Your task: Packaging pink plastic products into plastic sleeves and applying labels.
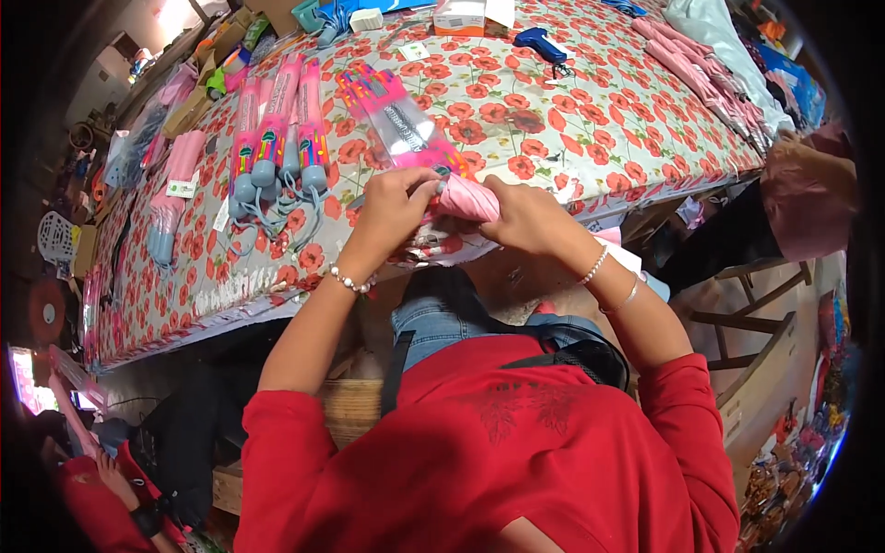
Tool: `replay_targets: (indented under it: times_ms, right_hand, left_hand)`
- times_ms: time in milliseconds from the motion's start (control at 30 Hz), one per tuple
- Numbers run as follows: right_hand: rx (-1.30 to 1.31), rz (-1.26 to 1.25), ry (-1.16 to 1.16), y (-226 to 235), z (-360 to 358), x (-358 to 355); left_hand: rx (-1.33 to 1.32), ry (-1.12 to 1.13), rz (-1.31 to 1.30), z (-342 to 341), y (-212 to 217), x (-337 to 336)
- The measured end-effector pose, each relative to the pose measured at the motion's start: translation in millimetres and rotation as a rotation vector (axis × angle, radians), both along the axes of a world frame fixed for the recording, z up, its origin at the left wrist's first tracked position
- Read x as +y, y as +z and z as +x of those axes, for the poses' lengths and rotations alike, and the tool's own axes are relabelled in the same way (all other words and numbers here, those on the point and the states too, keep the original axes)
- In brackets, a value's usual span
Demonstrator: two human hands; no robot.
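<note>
A pink folded umbrella (470, 199), its cloth wound in spiral pleats, lies sideways between my hands at the table's near edge. My right hand (533, 217) is wrapped round its right end. The fingers of my left hand (392, 205) pinch at its left end, where a small dark and green detail shows; the exact part is hidden. Just beyond my hands lie clear plastic sleeves (406, 127) with bright pink and multicoloured printed ends. To the left, several sleeved pink umbrellas (277, 120) rest with grey handles and cord loops toward me.
A poppy-patterned cloth covers the table (590, 120). Another pink umbrella (187, 157) with a tag lies far left. A blue tagging gun (541, 42) and an orange-white box (461, 17) are at the back. Pink umbrellas (696, 69) pile at right, near another person's arm (807, 170).
</note>
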State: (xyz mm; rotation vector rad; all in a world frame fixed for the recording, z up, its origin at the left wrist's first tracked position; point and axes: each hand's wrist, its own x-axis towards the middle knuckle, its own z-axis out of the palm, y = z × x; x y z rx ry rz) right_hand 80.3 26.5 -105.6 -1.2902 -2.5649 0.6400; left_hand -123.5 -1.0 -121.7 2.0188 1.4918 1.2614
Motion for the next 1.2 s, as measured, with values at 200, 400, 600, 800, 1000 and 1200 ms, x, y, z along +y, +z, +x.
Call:
replay_targets:
  times_ms: [200, 400, 600, 800, 1000, 1200]
  right_hand:
    - [-0.088, 0.015, 0.012, 2.2, -1.5, 3.7]
    - [-0.071, 0.008, -0.019, 9.6, -3.9, 3.1]
    - [-0.002, 0.005, -0.07, 13.0, -3.0, -0.4]
    - [0.075, 0.066, -0.104, 20.5, -2.2, 1.9]
    - [0.297, -0.164, -0.054, 30.1, 1.8, 9.6]
    - [0.702, -0.743, 0.052, 44.3, 0.0, 10.0]
  left_hand:
    - [-0.009, -0.013, 0.011, 4.1, 20.8, -5.3]
    - [-0.171, -0.031, 0.017, 10.2, 23.6, -5.3]
    - [-0.262, 0.248, -0.042, 11.1, 14.4, 0.0]
    - [-1.083, -0.089, -0.03, 36.7, 16.9, 5.1]
    - [-1.251, -0.144, -0.112, 42.1, 4.6, 4.2]
    - [-1.268, -0.33, -0.199, 54.9, 6.6, -7.9]
